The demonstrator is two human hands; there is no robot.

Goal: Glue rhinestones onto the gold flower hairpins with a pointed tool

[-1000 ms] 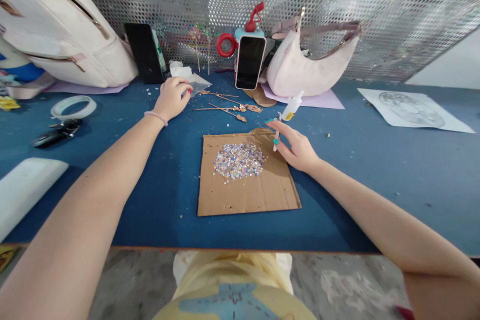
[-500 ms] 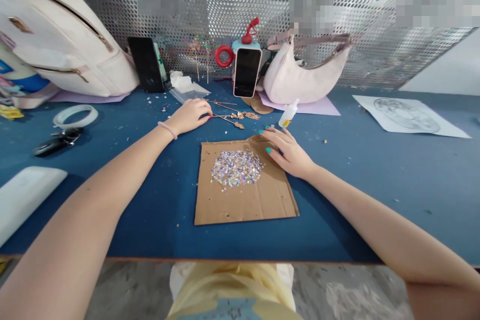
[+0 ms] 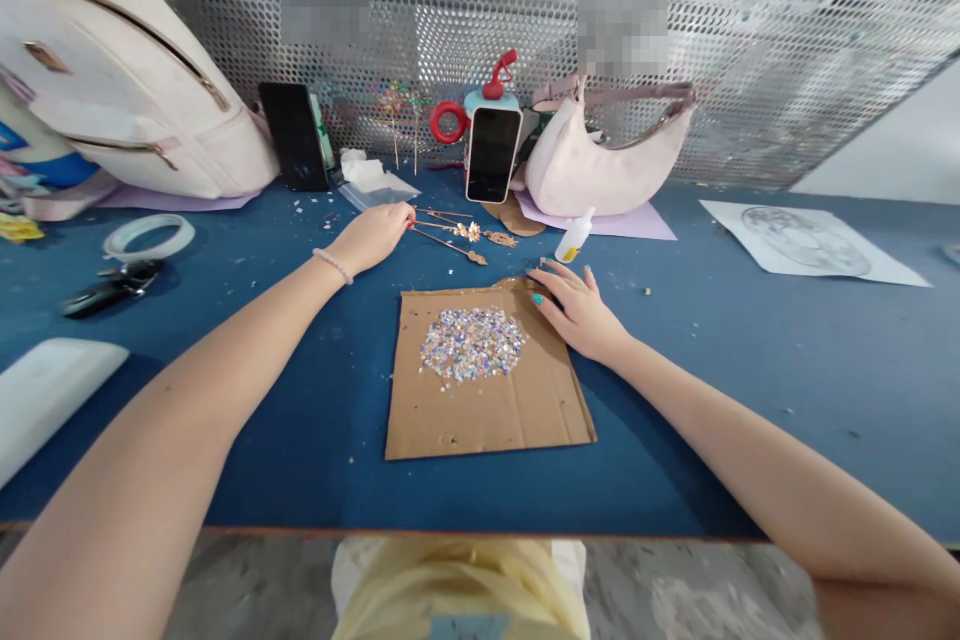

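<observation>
Cardboard (image 3: 487,420) flat on blue table (image 3: 675,400), nearest; loose heap of tiny shiny flakes (image 3: 472,345) on it. Right hand (image 3: 589,315) over its far right corner, fingers loosely spread, thumb apart; can't tell what's under the palm. White bottle (image 3: 574,238) just beyond, tilted, yellow patch, no readable text.

Left hand (image 3: 375,238) beyond the cardboard's far left corner, thumb and finger brought together at the plain ends of thin gold hairpins (image 3: 477,258); can't tell if they pinch 1 or only touch. Pins lie on the table, decorated ends pointing right. Step in hand, my read: getting hold of 1 pin. Taking just 1 would call for a tight pinch, clear of its neighbours.

Farther: white tape roll (image 3: 116,245) left, drawing sheet (image 3: 799,242) right, no legible writing. Then 2 upright phones (image 3: 295,135) (image 3: 493,155), no brand readable; backpack (image 3: 150,110), pale handbag (image 3: 607,165), no legible logo. Last, perforated metal wall (image 3: 480,15).
</observation>
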